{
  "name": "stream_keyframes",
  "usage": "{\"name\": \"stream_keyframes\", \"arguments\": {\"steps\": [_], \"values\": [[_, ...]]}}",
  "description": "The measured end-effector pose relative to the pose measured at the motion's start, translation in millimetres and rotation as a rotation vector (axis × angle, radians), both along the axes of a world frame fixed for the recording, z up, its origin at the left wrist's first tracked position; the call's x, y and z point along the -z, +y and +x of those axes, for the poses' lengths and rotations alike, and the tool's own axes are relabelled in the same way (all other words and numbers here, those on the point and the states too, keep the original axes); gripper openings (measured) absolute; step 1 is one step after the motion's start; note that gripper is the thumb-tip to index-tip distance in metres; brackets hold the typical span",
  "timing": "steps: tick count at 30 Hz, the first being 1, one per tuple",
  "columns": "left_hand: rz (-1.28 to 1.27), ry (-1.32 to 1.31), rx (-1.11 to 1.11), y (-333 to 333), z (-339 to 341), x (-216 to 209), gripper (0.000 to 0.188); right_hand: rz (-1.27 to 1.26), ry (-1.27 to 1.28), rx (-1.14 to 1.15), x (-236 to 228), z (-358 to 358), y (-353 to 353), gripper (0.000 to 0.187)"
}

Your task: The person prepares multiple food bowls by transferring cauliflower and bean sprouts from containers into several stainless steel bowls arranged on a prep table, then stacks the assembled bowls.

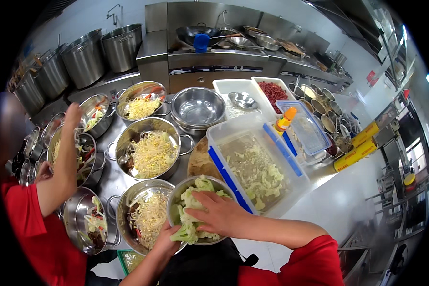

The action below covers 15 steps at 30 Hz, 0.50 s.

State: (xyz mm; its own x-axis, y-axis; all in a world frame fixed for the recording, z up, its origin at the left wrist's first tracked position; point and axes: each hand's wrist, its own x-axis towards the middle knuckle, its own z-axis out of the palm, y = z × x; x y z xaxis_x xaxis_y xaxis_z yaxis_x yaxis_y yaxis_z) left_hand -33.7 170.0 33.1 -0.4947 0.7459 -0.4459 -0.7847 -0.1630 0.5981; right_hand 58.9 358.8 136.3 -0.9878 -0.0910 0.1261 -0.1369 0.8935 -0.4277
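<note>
Cauliflower florets [201,185] fill a steel bowl [226,185] held low in front of me, partly over a two-handled pot [121,219] of bean sprouts [150,219]. My left hand [166,242] grips the bowl's near left edge, close to a floret hanging over the rim. My right hand [219,213] reaches in from the right, its fingers curved over the florets. Its fingertips are partly hidden among them. Beyond the bowl, a clear plastic tub [291,188] with blue clips holds cauliflower scraps.
At left a co-worker in a red sleeve [27,209] reaches over several pots of vegetables. Ahead stand a sprout pot [121,164], stacked steel basins [198,102], a tub of red pieces [267,83] and an orange-capped bottle [284,120]. Yellow film boxes [355,155] lie right.
</note>
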Motion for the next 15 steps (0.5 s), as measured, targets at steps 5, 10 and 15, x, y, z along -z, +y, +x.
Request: {"name": "stream_keyframes", "arguments": {"steps": [5, 10, 15], "values": [[-0.032, -0.026, -0.044, -15.1, 5.0, 13.3, 0.052, -0.206, -0.077, 0.221, -22.7, 4.6, 67.5, 0.048], [-0.010, -0.036, -0.070, -17.7, -0.8, 15.7, 0.051, 0.124, -0.498, 0.699, 77.2, 55.7, 202.1, 0.080], [0.000, -0.032, -0.092, -26.0, -8.7, 7.8, 0.047, 0.054, -0.785, 0.601, 106.4, 73.2, 181.6, 0.098]]}}
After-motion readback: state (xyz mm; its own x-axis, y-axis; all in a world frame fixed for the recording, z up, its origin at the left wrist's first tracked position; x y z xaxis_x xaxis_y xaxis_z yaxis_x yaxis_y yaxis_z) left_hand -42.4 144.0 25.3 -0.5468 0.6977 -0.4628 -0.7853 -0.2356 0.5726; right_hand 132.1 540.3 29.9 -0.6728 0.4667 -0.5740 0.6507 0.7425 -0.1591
